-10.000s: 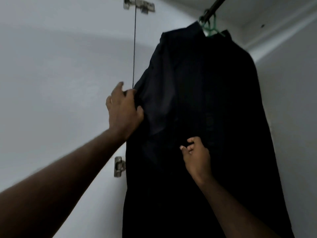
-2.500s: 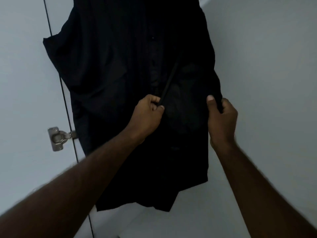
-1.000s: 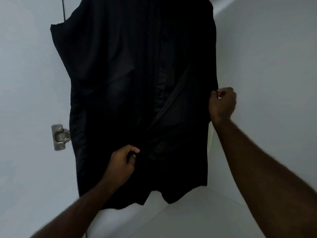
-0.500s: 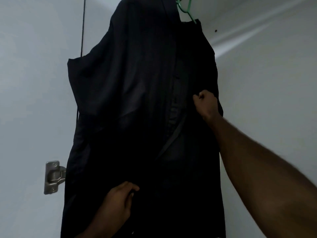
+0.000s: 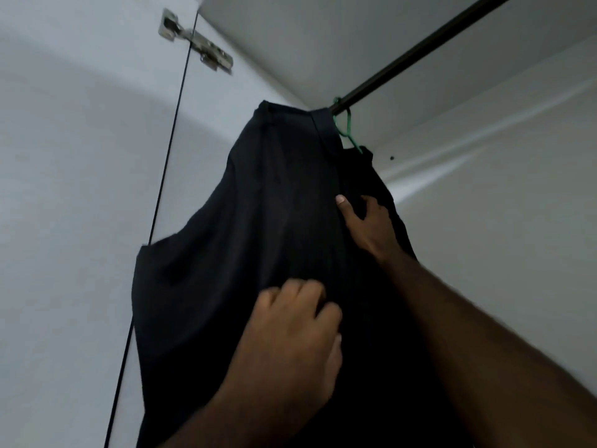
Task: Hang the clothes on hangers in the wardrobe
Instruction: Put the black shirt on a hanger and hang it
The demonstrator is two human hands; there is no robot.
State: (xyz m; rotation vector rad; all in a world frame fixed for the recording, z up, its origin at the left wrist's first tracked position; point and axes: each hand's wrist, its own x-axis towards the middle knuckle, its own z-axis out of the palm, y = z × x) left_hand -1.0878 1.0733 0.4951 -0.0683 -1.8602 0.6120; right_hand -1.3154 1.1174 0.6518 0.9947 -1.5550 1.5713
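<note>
A black shirt hangs from a green hanger on the dark wardrobe rail. My left hand lies low on the shirt's front, its fingers curled into the fabric near the middle. Higher up, my right hand holds the right front panel below the collar, thumb pointing up along the button strip and fingers wrapped over the cloth. The shirt's hem is out of view below.
A white wardrobe door stands at the left with a metal hinge near its top. The white inner wall runs along the right. The rail stretches bare toward the upper right.
The view has tilted upward, showing the rail and hanger. My left hand has slid up the shirt front, and my right hand has shifted higher toward the collar.
</note>
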